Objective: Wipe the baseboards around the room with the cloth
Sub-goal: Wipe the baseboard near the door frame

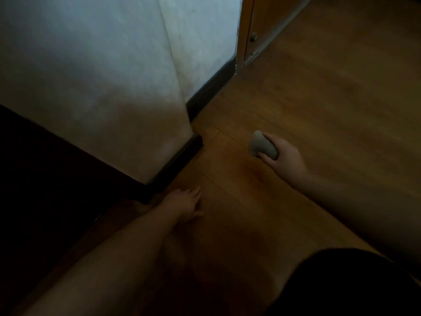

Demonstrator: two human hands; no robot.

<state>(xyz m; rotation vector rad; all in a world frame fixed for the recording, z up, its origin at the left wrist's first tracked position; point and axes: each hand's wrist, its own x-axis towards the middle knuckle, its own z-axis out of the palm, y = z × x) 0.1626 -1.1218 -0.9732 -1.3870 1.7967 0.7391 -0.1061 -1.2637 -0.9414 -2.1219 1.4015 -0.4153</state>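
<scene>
A dark baseboard (213, 84) runs along the foot of the white wall and wraps round the jutting corner (182, 153). My right hand (286, 157) grips a bunched grey cloth (262, 145) above the wooden floor, to the right of the corner and apart from the baseboard. My left hand (184, 204) rests flat on the floor with its fingers spread, just in front of the corner's baseboard.
White wall (91, 76) fills the upper left, with deep shadow at the far left. A wooden door frame (249, 30) stands at the top. Wooden floor (330, 87) stretches to the right. Dark clothing shows at the bottom right.
</scene>
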